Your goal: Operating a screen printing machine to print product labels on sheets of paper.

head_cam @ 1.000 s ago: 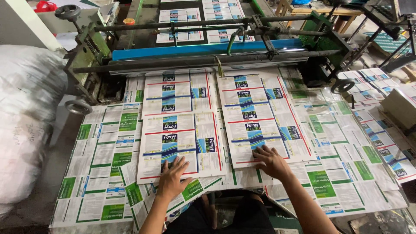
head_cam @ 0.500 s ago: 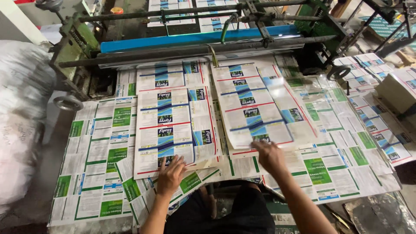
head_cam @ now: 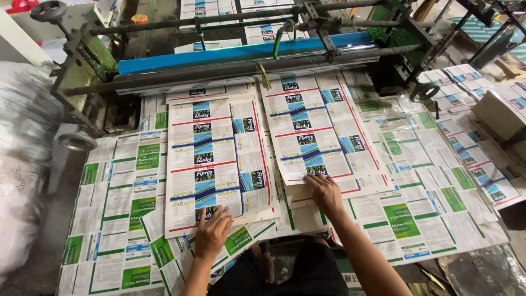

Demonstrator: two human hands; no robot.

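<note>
In front of me stands a green metal machine (head_cam: 87, 52) with a long blue roller (head_cam: 246, 50) and dark steel bars across it, a handwheel (head_cam: 48, 11) at its top left corner. My work table (head_cam: 416, 219) is covered in green-and-white printed sheets. To my left sits a bulging white sack (head_cam: 22, 164); the floor (head_cam: 52, 257) beside it is grey concrete. The light is bright and even.

Print workshop, roller machine (head_cam: 246, 52), printed label sheets (head_cam: 213, 159) everywhere
</note>
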